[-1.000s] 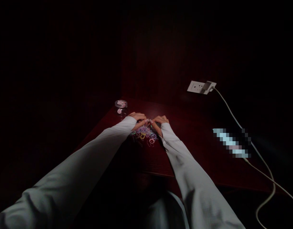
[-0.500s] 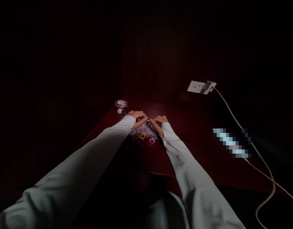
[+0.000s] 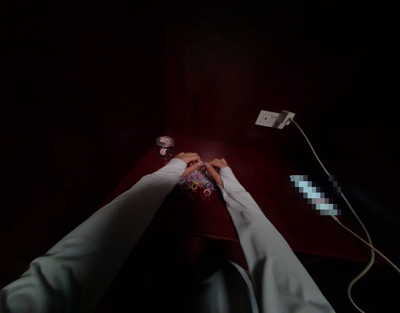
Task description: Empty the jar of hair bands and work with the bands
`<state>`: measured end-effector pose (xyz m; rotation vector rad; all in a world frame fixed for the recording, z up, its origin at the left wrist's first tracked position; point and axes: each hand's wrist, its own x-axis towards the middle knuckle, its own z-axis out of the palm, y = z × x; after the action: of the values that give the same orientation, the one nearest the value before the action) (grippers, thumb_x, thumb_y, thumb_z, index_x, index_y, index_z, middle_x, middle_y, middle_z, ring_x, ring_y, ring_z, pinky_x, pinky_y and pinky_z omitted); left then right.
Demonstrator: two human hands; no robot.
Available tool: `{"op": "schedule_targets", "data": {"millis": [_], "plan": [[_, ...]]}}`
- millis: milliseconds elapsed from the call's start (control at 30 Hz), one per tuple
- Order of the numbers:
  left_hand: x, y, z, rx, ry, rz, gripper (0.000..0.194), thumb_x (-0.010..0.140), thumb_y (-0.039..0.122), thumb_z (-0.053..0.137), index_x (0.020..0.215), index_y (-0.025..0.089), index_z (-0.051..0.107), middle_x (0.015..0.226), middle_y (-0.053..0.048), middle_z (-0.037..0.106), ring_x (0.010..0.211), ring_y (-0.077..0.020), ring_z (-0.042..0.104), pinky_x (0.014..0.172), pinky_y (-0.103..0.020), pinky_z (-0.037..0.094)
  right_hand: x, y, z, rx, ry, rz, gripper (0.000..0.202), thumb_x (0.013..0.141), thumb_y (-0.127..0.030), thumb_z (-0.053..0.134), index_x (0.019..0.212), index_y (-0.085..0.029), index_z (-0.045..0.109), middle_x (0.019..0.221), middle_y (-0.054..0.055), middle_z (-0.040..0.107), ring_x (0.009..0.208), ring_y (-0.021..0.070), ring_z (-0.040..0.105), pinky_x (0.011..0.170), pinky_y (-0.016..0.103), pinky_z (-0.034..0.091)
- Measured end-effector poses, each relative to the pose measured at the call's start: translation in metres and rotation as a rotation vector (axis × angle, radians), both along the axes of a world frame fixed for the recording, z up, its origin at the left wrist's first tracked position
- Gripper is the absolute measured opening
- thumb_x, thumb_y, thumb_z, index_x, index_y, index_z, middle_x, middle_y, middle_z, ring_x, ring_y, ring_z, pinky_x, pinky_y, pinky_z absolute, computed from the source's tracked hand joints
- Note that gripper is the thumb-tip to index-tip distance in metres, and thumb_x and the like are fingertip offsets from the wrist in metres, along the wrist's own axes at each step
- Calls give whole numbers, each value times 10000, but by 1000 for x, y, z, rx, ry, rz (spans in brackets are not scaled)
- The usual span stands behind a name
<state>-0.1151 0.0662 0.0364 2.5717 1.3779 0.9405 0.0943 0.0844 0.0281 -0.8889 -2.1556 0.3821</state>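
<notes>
On the dark red table, a pile of small pastel loops and clip-like pieces (image 3: pixel 197 179) lies under my hands, with purple, yellow, pink and green ones among them. My left hand (image 3: pixel 188 161) is closed over the pile's far left side, thumb and fingertips together. Facing it from the right, my right hand (image 3: pixel 216 167) is also closed, its fingers bent and its thumb pointing at the left thumb. Their fingertips nearly meet. Something tiny sits between them, too small and dark to make out. A pink ring-shaped piece (image 3: pixel 207 192) lies at the pile's near edge.
A clear round jar (image 3: pixel 165 141) with pink pieces on its lid stands at the far left of the table (image 3: pixel 261 191). To the right lies a blurred-out light blue device (image 3: pixel 312 193) with a white cable (image 3: pixel 352 226). A wall socket (image 3: pixel 268 118) holds a charger.
Both hands keep the same place over the pile, with only a slight shift of the fingertips. The loose pieces lie as before.
</notes>
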Motion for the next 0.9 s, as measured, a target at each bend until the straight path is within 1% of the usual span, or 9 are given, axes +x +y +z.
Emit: {"op": "schedule_targets", "data": {"millis": [133,367,700,900], "plan": [[-1,2,-1,23,4,-11,242,983,337,496,898,194,671,852,-17,652,815,-167,586,786,-298,382,-1,-1,0,-28,6,-44,370,988,-500,494,883,-272,766,888,39,720,937,232,530,885,373,410],[-1,3,-2,22,35,-21,255,983,361,492,906,207,680,874,-12,653,815,-163,578,802,-299,382,2,-3,3,-31,-25,-19,155,915,-339,614,899,-279,755,894,27,721,966,233,537,905,373,418],[1,1,0,17,67,-17,282,985,368,464,898,214,683,894,-17,683,854,-164,598,811,-293,380,1,-6,6,-15,-33,-7,144,886,-303,613,850,-271,749,865,28,725,936,235,551,890,379,425],[1,2,-1,10,81,-25,250,984,347,483,903,208,674,906,-16,686,892,-171,614,815,-298,375,0,-4,5,-3,-15,7,141,858,-298,607,817,-247,731,825,29,717,874,223,550,846,364,420]]}}
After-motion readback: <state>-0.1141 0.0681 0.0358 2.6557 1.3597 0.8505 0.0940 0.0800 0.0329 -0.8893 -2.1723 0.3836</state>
